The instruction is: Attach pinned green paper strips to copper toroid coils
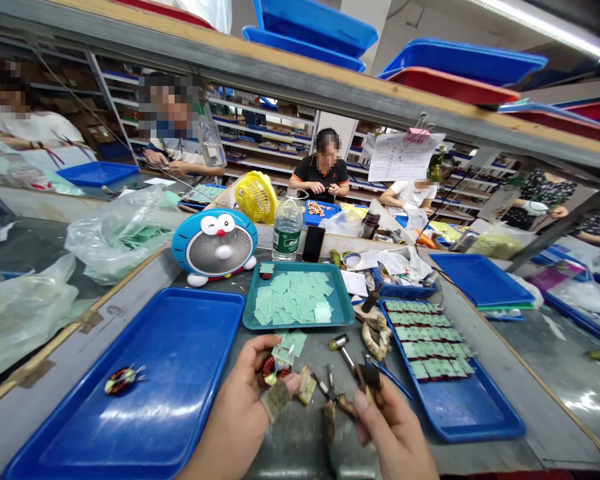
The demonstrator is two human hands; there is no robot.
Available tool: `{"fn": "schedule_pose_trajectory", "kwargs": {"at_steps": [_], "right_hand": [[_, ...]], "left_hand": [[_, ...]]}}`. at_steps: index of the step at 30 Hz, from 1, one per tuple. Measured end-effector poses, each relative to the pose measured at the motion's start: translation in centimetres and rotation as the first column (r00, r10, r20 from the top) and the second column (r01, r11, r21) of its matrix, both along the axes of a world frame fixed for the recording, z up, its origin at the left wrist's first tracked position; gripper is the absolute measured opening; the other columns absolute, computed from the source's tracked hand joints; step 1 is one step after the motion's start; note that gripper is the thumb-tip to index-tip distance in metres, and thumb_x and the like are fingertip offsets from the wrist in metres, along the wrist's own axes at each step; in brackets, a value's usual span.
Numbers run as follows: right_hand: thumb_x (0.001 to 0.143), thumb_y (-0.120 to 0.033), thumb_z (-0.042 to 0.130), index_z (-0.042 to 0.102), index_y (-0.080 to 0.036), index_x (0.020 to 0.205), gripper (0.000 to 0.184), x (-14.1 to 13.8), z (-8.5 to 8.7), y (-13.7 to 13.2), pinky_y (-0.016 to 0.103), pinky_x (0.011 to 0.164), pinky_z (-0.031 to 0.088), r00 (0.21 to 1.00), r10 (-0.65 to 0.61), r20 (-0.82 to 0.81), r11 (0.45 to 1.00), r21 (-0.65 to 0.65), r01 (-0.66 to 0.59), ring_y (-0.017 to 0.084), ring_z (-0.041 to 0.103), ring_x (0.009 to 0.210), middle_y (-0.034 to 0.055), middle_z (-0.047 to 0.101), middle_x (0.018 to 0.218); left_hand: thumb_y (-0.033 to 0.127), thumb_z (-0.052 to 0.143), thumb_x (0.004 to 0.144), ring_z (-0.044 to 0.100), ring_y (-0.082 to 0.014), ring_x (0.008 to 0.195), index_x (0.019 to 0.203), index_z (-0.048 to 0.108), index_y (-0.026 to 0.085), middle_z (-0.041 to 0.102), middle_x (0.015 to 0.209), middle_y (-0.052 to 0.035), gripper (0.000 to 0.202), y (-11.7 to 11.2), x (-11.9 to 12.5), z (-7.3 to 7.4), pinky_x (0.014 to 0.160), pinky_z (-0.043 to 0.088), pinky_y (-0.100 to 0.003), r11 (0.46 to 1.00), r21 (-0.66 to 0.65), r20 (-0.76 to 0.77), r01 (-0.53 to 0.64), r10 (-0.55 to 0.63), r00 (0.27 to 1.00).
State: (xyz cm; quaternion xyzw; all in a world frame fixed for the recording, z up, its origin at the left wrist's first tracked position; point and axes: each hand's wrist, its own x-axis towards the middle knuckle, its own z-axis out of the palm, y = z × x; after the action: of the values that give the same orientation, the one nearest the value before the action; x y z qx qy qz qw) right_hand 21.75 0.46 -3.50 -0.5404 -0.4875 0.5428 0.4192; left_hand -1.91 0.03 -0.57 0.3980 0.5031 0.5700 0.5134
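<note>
My left hand grips a copper-wound toroid coil with pale green paper squares at its top, and a tan wrap covers the thumb. My right hand pinches a small dark piece that I cannot identify. Between the hands lie small pliers and a small hammer. Blue-handled cutters rest by my right fingers. A teal tray holds loose green paper squares. Rows of green cards fill a blue tray. A second wound coil lies in a blue tray at left.
A blue cartoon desk fan, a yellow fan, a water bottle and a phone stand beyond the trays. Plastic bags lie at left. Co-workers sit across the bench beneath a shelf holding stacked trays.
</note>
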Motion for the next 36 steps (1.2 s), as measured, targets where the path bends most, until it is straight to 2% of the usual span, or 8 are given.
{"fn": "schedule_pose_trajectory", "kwargs": {"at_steps": [5,8,11,15,18,29,33,36], "right_hand": [[0.098,-0.063,0.056,0.066,-0.019,0.118,0.050,-0.3,0.8,-0.3,0.029,0.074,0.048,0.997,0.057,0.055,0.998,0.026,-0.059,0.019,0.059,0.073,0.0026,0.064,0.074],[0.097,-0.065,0.056,0.067,-0.020,0.113,0.049,-0.5,1.3,-0.4,0.028,0.072,0.048,0.995,0.070,0.065,0.997,0.026,-0.072,0.019,0.059,0.073,0.0033,0.065,0.075],[0.095,-0.067,0.058,0.067,-0.020,0.107,0.049,-0.6,1.6,-0.5,0.029,0.072,0.049,0.995,0.061,0.076,0.998,0.016,-0.063,0.020,0.061,0.073,0.0036,0.065,0.074],[0.090,-0.072,0.058,0.066,-0.020,0.092,0.053,-0.8,1.9,-0.9,0.030,0.070,0.049,0.994,0.041,0.106,0.999,-0.005,-0.041,0.022,0.061,0.073,0.0047,0.064,0.073],[0.089,-0.073,0.059,0.067,-0.020,0.092,0.054,-1.0,2.0,-1.1,0.030,0.069,0.050,0.994,0.042,0.099,0.999,-0.012,-0.041,0.022,0.061,0.073,0.0050,0.064,0.074],[0.094,-0.064,0.060,0.067,-0.020,0.111,0.048,0.0,0.7,-1.3,0.030,0.072,0.051,0.989,0.090,0.113,0.995,-0.041,-0.086,0.022,0.065,0.078,0.0055,0.068,0.079],[0.093,-0.065,0.061,0.068,-0.021,0.111,0.048,0.3,0.2,-1.5,0.029,0.071,0.051,0.991,0.076,0.112,0.997,-0.035,-0.073,0.022,0.065,0.077,0.0058,0.068,0.078],[0.092,-0.064,0.064,0.069,-0.022,0.107,0.045,0.4,0.0,-1.6,0.029,0.073,0.052,0.993,0.054,0.109,0.998,-0.047,-0.049,0.023,0.065,0.080,0.0060,0.069,0.079]], "left_hand": [[0.040,0.082,0.087,0.052,-0.0108,0.076,0.130,0.059,0.027,0.061,0.101,-0.0011,0.051,-0.2,-0.5,1.2,0.070,0.046,-0.023,0.978,-0.050,0.369,0.203,-0.171,0.913],[0.037,0.086,0.083,0.049,-0.0068,0.071,0.128,0.067,0.025,0.062,0.115,-0.0039,0.050,-0.6,-1.2,1.3,0.065,0.043,-0.020,0.970,-0.052,0.545,0.236,-0.171,0.821],[0.047,0.077,0.089,0.049,-0.0056,0.064,0.129,0.070,0.022,0.067,0.110,-0.0077,0.047,-1.0,-1.8,0.8,0.062,0.042,-0.021,0.952,0.025,0.672,0.305,-0.242,0.700],[0.052,0.072,0.092,0.044,-0.0020,0.051,0.124,0.073,0.026,0.072,0.095,-0.0056,0.041,-1.2,-2.1,0.1,0.061,0.039,-0.022,0.892,0.172,0.767,0.419,-0.388,0.511],[0.057,0.070,0.092,0.046,-0.0019,0.050,0.117,0.075,0.024,0.073,0.094,-0.0056,0.041,-1.1,-2.2,-0.1,0.060,0.038,-0.021,0.874,0.186,0.799,0.449,-0.400,0.448],[0.065,0.059,0.095,0.057,-0.0060,0.052,0.111,0.075,0.020,0.076,0.091,-0.0092,0.050,-1.2,-1.9,-0.4,0.061,0.037,-0.022,0.879,0.121,0.823,0.462,-0.348,0.448],[0.073,0.046,0.096,0.044,-0.0029,0.043,0.106,0.072,0.023,0.069,0.077,-0.0015,0.057,-1.1,-2.0,-0.9,0.056,0.033,-0.021,0.862,0.162,0.758,0.481,-0.420,0.499],[0.075,0.072,0.077,0.037,-0.0019,0.042,0.100,0.069,0.020,0.065,0.071,0.0002,0.059,-1.2,-2.8,-1.3,0.054,0.032,-0.020,0.837,0.172,0.671,0.519,-0.485,0.560]]}}
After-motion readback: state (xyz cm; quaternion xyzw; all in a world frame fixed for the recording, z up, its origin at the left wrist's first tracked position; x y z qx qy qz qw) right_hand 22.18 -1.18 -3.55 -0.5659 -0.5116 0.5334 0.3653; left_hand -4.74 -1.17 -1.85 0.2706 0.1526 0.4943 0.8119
